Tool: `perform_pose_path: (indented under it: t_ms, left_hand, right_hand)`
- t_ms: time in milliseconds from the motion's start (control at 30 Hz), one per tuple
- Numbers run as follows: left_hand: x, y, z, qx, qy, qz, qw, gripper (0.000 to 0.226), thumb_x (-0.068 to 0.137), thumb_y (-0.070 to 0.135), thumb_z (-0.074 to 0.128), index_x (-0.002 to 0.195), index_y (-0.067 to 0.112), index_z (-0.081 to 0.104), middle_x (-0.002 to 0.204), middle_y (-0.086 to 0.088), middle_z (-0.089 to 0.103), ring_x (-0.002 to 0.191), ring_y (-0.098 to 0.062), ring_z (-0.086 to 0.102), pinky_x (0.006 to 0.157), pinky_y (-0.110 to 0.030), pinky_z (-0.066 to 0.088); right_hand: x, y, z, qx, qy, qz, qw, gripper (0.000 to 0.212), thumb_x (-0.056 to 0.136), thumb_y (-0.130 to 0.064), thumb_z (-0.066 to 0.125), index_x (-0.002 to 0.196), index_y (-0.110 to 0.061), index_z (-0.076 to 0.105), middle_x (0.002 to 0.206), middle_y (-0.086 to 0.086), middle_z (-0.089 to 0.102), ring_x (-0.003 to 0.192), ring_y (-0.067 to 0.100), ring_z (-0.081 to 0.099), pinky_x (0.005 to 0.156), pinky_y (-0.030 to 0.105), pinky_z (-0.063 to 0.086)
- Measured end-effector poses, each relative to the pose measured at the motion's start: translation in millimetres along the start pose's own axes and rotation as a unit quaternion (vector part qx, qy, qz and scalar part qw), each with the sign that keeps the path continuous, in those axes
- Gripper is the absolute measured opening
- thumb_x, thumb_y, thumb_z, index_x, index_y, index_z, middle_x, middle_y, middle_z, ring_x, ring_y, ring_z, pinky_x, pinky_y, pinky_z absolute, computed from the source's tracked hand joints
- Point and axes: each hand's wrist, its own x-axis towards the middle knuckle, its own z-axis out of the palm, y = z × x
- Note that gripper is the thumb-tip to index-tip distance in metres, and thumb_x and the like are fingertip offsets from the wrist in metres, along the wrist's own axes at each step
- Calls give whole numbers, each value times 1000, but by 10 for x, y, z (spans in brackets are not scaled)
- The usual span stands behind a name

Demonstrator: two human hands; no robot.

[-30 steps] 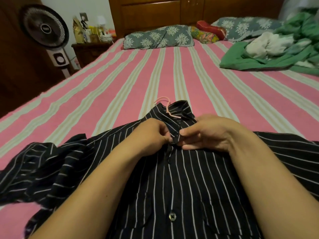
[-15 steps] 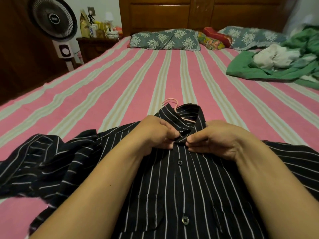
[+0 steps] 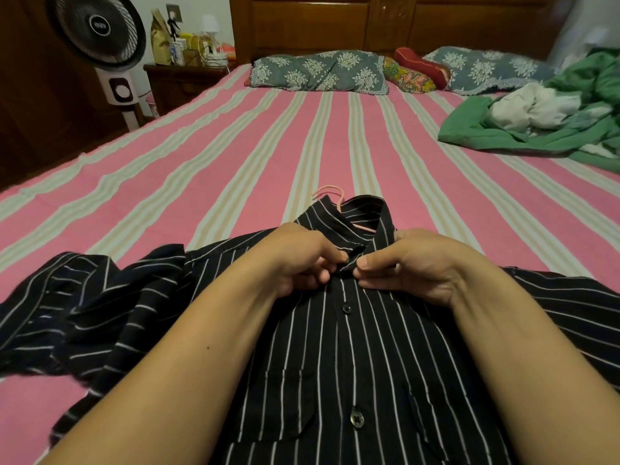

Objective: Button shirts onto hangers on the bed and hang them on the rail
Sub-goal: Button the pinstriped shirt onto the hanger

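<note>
Where the black pinstriped shirt (image 3: 335,347) lies front-up on the pink striped bed (image 3: 235,156), a pink hanger (image 3: 330,193) pokes from its collar. The left hand (image 3: 302,260) and right hand (image 3: 412,263) each pinch the placket at the top button, fingers curled. A green blanket (image 3: 536,135) sits far right.

**One head-worn view, looking down the bed**

A single wide-angle camera sits on the person's head, facing forward and down. It is close above both forearms, which enter from the bottom edge. The two-handed grip at the shirt collar (image 3: 364,226) falls near frame centre. Beyond the grip, the bed (image 3: 235,156) stretches away to the headboard (image 3: 385,21).
</note>
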Motion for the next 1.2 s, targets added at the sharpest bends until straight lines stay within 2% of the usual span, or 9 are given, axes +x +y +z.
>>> perform_pose_path:
  t_ms: [167, 300, 433, 533, 733, 867, 1067, 1200]
  left_hand:
    - [16, -12, 28, 6, 14, 6, 1000, 15, 82, 2, 70, 71, 9, 64, 50, -1, 55, 38, -12, 46, 40, -17, 32]
    - [42, -24, 9, -33, -5, -3, 999, 15, 86, 3, 69, 73, 7, 64, 57, -3, 52, 37, -10, 36, 36, -16, 22]
    - [54, -35, 3, -32, -21, -6, 999, 11, 88, 3, 67, 78, 7, 64, 58, -4, 50, 36, -8, 32, 37, -14, 19]
    - [61, -40, 7, -18, -18, -4, 1000, 16, 86, 3, 69, 72, 8, 63, 57, -4, 50, 37, -9, 32, 37, -14, 19]
    - [68, -35, 16, -11, -9, -6, 1000, 14, 85, 4, 70, 73, 8, 65, 54, -2, 50, 37, -10, 31, 37, -14, 19]
    - [80, -43, 11, -8, -9, -3, 1000, 19, 85, 3, 70, 67, 8, 64, 53, -2, 51, 36, -9, 31, 38, -15, 19]
    - [78, -32, 19, -30, -11, -7, 999, 12, 86, -1, 66, 75, 6, 67, 50, -2, 47, 35, -8, 29, 37, -14, 18]
    - [95, -46, 15, -58, -19, -20, 998, 7, 88, -2, 63, 92, 3, 62, 51, -2, 44, 32, -6, 29, 35, -12, 18]
  right_hand:
    - [-23, -36, 9, 34, -8, 12, 999, 14, 83, 17, 62, 91, 7, 68, 84, 18, 72, 69, 21, 73, 70, 33, 64]
    - [0, -20, 17, -7, 21, 0, 1000, 22, 81, 20, 62, 99, 9, 67, 83, 20, 71, 70, 26, 73, 70, 37, 64]
    - [20, 2, 41, -29, 37, -8, 999, 23, 80, 21, 61, 101, 11, 66, 83, 23, 71, 68, 27, 74, 59, 32, 63]
    - [37, 9, 55, -20, 38, -3, 999, 22, 82, 21, 60, 100, 11, 66, 78, 21, 70, 65, 26, 73, 58, 31, 62]
    - [53, 20, 51, 7, 35, 17, 999, 32, 81, 23, 57, 112, 18, 63, 86, 26, 68, 66, 27, 74, 56, 29, 61]
    - [60, 25, 45, 17, 35, 25, 999, 26, 82, 23, 57, 106, 17, 65, 82, 24, 69, 66, 26, 74, 56, 29, 61]
    - [48, 31, 88, 5, 56, 9, 998, 16, 80, 25, 58, 90, 15, 65, 77, 25, 68, 65, 27, 74, 56, 29, 62]
    - [37, 37, 143, -17, 70, -22, 997, 20, 78, 27, 61, 93, 14, 61, 77, 25, 69, 69, 31, 75, 63, 35, 64]
